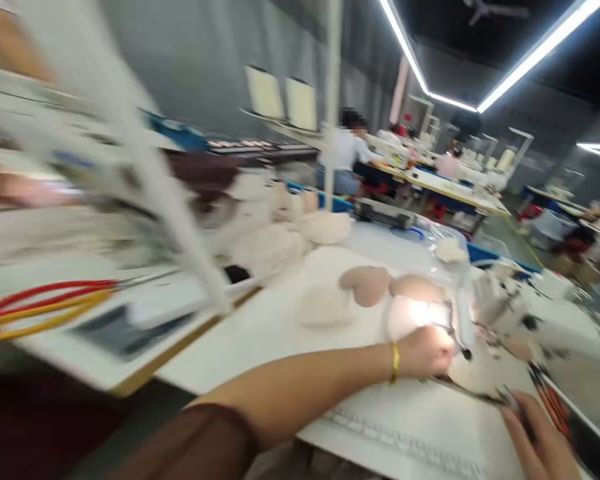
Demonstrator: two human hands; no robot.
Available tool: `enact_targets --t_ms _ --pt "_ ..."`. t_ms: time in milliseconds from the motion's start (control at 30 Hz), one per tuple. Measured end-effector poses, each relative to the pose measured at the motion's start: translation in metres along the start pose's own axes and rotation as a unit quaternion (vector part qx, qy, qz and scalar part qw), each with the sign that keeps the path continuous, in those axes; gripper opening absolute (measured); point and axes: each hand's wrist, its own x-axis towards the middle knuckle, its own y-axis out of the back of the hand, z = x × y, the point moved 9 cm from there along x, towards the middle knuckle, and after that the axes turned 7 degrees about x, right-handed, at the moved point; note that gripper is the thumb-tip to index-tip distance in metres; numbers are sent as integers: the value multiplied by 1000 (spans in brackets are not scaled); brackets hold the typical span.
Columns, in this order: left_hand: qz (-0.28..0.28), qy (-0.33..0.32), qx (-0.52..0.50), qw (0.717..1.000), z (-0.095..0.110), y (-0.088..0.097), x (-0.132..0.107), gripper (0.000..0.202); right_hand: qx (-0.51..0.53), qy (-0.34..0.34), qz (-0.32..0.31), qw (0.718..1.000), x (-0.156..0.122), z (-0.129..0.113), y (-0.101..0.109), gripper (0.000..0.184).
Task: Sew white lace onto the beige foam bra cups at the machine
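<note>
My left hand [427, 352], below a yellow bracelet [395, 363], is closed under the bright lamp light beside the sewing machine [525, 313]. What its fingers grip is blurred. A thin dark strip [473, 392] runs from beneath it toward my right hand [545, 437]. That hand is closed around a small tool with a metal tip and dark handle, which looks like thread snips [523, 415]. Beige fabric [473, 370] lies between the hands, under the machine head. Two brownish-pink cup-shaped pieces, one a molded cup [366, 285], rest just beyond my left hand.
A ruler scale [395, 437] runs along the front of the white table [260, 340]. Left, red-and-yellow-handled scissors [50, 303] lie by a phone-like dark slab [130, 330]. Pale fabric pieces [275, 247] are piled behind a white post [165, 180]. Thread cones [300, 103] stand above; a co-worker [344, 157] sits beyond.
</note>
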Motion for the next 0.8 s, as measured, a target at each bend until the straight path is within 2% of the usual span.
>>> enact_targets --t_ms 67,133,300,400,467,600,667,733,800 --pt "9 -15 -60 998 -6 -7 5 26 -40 -22 -23 999 -14 1 -4 32" --pt "9 -25 -108 994 -10 -9 4 25 -88 -10 -51 995 -11 -7 -19 33" --pt "26 62 -272 960 -21 -1 -8 24 -188 35 -42 981 14 -31 -49 27" --pt "22 63 -292 954 -17 1 -8 22 -230 39 -44 971 21 -30 -61 27" --pt "32 74 -268 960 -19 1 -6 21 -245 38 -46 968 23 -23 -64 30" --pt "66 136 -192 970 -38 -3 1 30 -297 12 -35 954 27 6 -46 26" --pt "74 157 -189 967 -47 -7 5 31 -314 40 -9 949 32 10 -30 20" --pt "77 172 -190 963 -54 -12 8 31 -280 75 20 957 39 6 -15 18" --pt "79 186 -193 960 -59 -15 10 30 -183 56 18 981 50 6 -9 23"
